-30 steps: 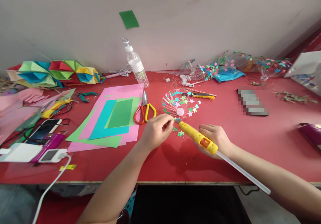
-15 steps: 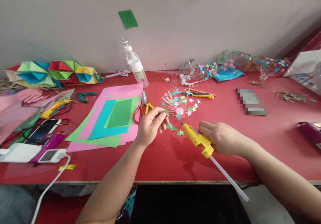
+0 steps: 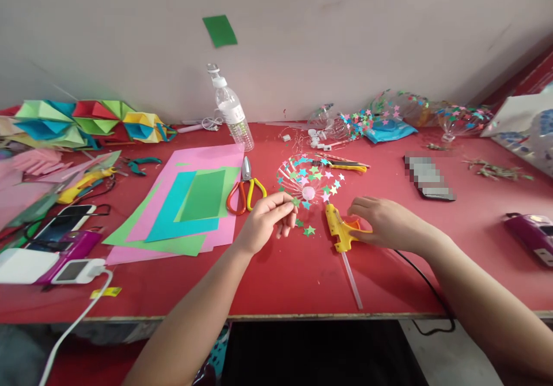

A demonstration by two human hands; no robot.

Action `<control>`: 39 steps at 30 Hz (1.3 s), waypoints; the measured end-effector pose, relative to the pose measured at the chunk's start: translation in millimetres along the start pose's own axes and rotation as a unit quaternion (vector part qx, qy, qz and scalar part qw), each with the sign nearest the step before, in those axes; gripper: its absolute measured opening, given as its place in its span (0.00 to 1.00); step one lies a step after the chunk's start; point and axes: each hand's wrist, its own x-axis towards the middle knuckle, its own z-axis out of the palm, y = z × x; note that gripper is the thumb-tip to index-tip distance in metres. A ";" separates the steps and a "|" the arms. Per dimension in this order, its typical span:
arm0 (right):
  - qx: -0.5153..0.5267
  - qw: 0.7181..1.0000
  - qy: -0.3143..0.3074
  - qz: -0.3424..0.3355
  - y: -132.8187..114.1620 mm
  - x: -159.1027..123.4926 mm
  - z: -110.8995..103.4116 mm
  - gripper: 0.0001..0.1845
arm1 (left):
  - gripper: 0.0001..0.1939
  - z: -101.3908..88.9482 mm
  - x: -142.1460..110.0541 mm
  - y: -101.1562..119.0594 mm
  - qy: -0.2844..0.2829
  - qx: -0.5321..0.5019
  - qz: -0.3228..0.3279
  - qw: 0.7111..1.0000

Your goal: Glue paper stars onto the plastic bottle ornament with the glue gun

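Left hand (image 3: pixel 268 220) pinches green paper star (image 3: pixel 296 201), clear plastic bowl (image 3: pixel 308 192) at its one o'clock. Right hand (image 3: pixel 391 224) at yellow plastic glue gun (image 3: pixel 341 234), grip unclear.

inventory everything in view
table: 1, red, foreground
bottle: 1, clear, back
paper square: 1, green, above bottle
ornaments: several, multicoloured, back left
sheets: several, mixed, left
snips: 1, red and yellow, beside sheets
starred plastics: several, clear, centre, back
loose stars: few, green, front
cutter: 1, yellow and black, centre
pack: 1, blue, back
device: 1, blurred, right
tools: 2, yellow and teal, left
power strips: 2, purple, both sides
phone: 1, black and white, left
glue gun: 1, yellow, centre
left hand: 1, bare, holding star
right hand: 1, bare, at glue gun
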 end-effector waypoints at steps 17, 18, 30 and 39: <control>0.047 0.936 0.244 -0.250 -46.5 59.8 -20.7 0.06 | 0.10 9.1 -4.6 4.4 -0.078 -0.097 -0.083 0.989; 0.052 0.935 0.243 -0.254 -46.5 59.5 -19.4 0.06 | 0.10 9.4 -4.6 4.0 -0.081 -0.106 -0.087 0.987; -0.040 0.927 0.277 -0.251 -44.6 53.2 -5.3 0.05 | 0.09 13.5 -8.1 6.7 -0.019 -0.019 -0.058 0.998; -0.059 0.926 0.293 -0.231 -48.2 55.2 1.8 0.04 | 0.13 3.1 0.2 -9.1 0.162 0.466 0.225 0.840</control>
